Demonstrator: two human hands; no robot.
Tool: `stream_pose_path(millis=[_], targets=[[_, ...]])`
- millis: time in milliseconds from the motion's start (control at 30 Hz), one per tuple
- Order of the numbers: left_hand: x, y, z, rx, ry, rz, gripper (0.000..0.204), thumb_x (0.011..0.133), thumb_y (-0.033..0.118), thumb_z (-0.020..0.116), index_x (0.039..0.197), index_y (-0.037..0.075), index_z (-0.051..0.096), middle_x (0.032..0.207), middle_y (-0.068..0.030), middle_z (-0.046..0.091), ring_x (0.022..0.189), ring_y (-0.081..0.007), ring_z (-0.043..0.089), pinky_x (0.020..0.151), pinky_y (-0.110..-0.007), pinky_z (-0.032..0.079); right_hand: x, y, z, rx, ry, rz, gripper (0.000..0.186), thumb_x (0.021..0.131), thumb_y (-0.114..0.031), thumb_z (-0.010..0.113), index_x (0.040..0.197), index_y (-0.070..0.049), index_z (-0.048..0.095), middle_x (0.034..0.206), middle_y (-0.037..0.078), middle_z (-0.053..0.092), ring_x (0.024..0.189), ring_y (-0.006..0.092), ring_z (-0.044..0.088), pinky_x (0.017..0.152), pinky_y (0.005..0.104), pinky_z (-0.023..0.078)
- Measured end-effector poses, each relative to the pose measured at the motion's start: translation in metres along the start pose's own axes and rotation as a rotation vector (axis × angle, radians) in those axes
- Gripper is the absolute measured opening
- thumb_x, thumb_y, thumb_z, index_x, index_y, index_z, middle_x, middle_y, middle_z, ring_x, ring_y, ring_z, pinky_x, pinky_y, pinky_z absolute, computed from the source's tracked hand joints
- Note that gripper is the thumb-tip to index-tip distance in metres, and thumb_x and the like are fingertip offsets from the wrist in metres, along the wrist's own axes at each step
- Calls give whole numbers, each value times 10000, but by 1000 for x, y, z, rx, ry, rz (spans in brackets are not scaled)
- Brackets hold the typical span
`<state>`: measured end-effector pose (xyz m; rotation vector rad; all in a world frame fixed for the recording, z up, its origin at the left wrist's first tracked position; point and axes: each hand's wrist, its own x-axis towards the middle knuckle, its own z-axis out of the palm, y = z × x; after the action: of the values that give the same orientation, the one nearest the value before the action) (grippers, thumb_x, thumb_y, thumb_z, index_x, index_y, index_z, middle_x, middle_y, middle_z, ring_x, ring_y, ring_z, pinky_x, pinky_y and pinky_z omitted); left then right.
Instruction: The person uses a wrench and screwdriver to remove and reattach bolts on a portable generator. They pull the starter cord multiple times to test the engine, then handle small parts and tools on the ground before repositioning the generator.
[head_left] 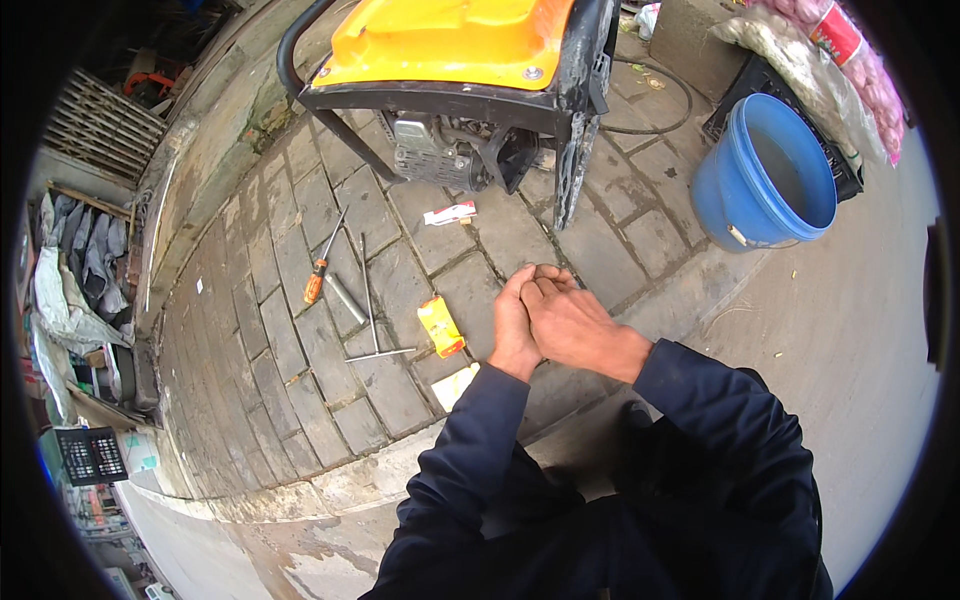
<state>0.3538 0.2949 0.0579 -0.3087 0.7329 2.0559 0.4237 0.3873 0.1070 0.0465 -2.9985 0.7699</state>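
Observation:
My left hand [513, 328] and my right hand [582, 326] are pressed together over the paving, fingers curled in. Anything between them is hidden. Left of them lies a small yellow box [440, 325], with a pale yellow paper [456, 387] below it. Farther left are a T-handle wrench [369, 290], a short metal tube [346, 298] and a screwdriver [316, 283] with an orange handle. A red and white packet [450, 213] rests on the bricks beyond my hands. Past it stands a generator [450, 42] with a yellow top and black frame.
A blue bucket [735, 190] of murky liquid stands at the right, before a black crate [848, 175] and filled mesh sacks [875, 95]. A dark cable [685, 110] curves beside the generator. The brick paving ends at a stone kerb [390, 468]. Covered clutter [70, 300] lines the far left.

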Motion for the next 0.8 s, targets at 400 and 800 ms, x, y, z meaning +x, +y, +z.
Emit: stream_pose_path(millis=[400,800], targets=[[0,7,-2,1,28,13,285,962,296,563,927,21,627,973,-143,676,948,-296,641,912,-428,530,7,-2,8,22,33,-18,348,833,-31,549,1148,116,531,1071,325,646,865,450,695,688,498,577],[7,10,-10,-27,61,20,276,975,282,556,909,25,630,956,-140,681,943,-289,636,922,-413,516,15,-3,8,58,-31,34,310,860,-44,532,1139,90,536,1058,319,655,839,457,694,689,513,570]])
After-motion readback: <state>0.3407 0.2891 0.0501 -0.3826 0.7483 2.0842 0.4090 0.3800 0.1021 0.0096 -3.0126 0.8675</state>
